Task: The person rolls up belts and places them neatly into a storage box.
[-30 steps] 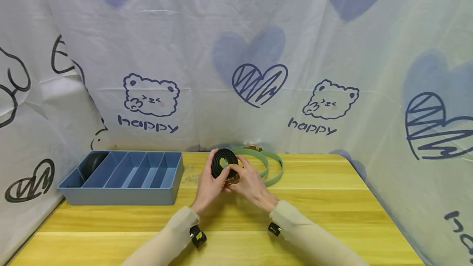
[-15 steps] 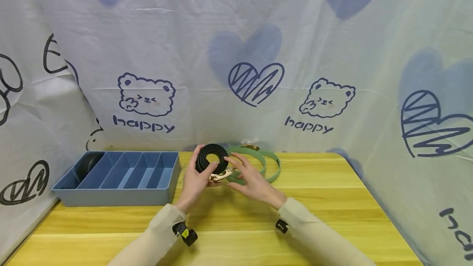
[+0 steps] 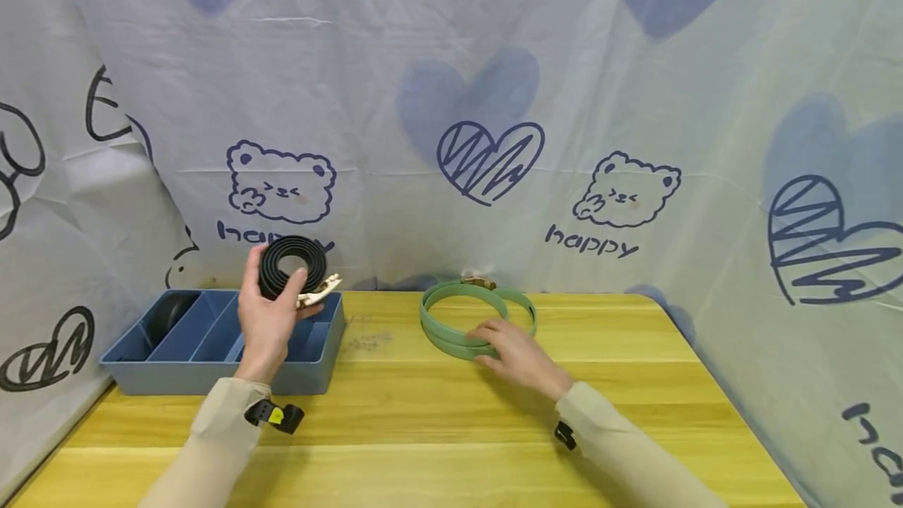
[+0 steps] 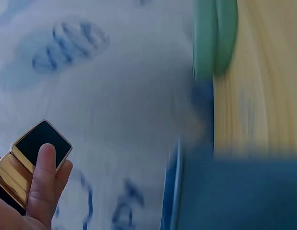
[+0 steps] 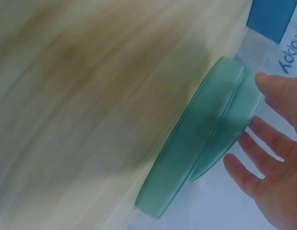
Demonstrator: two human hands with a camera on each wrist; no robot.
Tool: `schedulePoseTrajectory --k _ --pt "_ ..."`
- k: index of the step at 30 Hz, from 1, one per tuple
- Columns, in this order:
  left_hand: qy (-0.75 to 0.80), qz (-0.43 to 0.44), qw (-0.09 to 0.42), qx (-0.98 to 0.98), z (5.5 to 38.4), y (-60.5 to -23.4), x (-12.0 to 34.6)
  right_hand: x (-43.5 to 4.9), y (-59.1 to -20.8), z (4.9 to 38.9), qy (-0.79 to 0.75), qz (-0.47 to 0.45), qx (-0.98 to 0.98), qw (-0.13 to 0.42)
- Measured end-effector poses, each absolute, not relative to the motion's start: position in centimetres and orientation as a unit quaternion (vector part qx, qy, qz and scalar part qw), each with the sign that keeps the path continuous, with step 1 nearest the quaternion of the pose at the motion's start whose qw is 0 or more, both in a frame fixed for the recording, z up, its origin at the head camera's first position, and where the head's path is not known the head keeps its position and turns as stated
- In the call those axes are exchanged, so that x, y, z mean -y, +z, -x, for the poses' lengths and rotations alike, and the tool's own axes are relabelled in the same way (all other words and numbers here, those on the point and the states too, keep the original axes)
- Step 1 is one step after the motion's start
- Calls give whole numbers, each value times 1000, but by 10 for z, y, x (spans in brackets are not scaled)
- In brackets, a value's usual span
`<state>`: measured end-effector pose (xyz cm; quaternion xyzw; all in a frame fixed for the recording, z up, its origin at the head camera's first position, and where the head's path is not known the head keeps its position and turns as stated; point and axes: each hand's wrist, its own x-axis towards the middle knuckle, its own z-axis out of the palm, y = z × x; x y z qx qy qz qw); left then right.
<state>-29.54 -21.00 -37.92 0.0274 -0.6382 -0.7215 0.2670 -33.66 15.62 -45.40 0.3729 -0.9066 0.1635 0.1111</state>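
Note:
My left hand [image 3: 268, 324] grips a tightly coiled black belt [image 3: 315, 261], raised over the blue divided tray [image 3: 226, 379]. Its gold buckle [image 3: 320, 291] sticks out to the right below the coil. In the left wrist view, a finger lies across the buckle's dark face [image 4: 35, 141]. My right hand [image 3: 522, 355] is at the front right of a loosely looped green belt [image 3: 451, 342] on the table. In the right wrist view, the spread fingers and thumb [image 5: 278, 148] hang close beside the green band [image 5: 191, 143]; whether they touch it I cannot tell.
The tray stands at the table's back left; a dark coiled item [image 3: 172, 313] lies in its leftmost compartment. Behind the wooden table [image 3: 423, 445] hangs a printed white cloth [image 3: 395, 61]. A bronze-coloured buckle [image 3: 480, 282] sits at the green belt's far side.
Both hands were at the black coil; the right hand has let go and moved right to the green belt. My left hand has carried the black belt left and up over the tray.

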Motion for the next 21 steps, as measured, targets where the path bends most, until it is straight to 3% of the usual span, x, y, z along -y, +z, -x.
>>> schedulePoseTrajectory --k 10,21 --pt "-596 -158 360 700 294 -390 296 -159 -456 341 164 -365 903 154" --pt "-360 -205 410 813 286 -418 351 -146 -455 330 163 -406 878 193"
